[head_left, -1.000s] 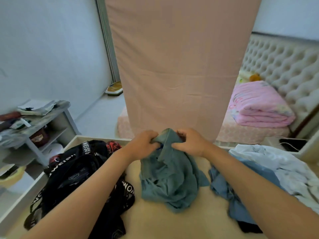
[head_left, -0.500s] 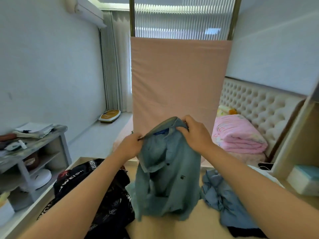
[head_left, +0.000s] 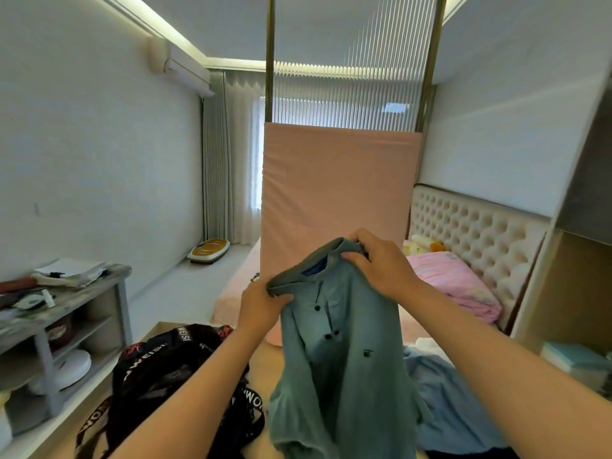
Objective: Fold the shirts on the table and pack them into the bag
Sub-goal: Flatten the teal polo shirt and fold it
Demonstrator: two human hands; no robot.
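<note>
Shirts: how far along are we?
Done: no folded shirt shows. In hand: left hand and right hand grip the teal shirt by its collar; it hangs unfolded. Left: fold it, the crumpled blue shirt too, then pack both into the bag.

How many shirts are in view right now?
2: a grey-green shirt held up by the left hand and right hand, and a light blue shirt crumpled on the table, right of it. Others may be hidden.
</note>
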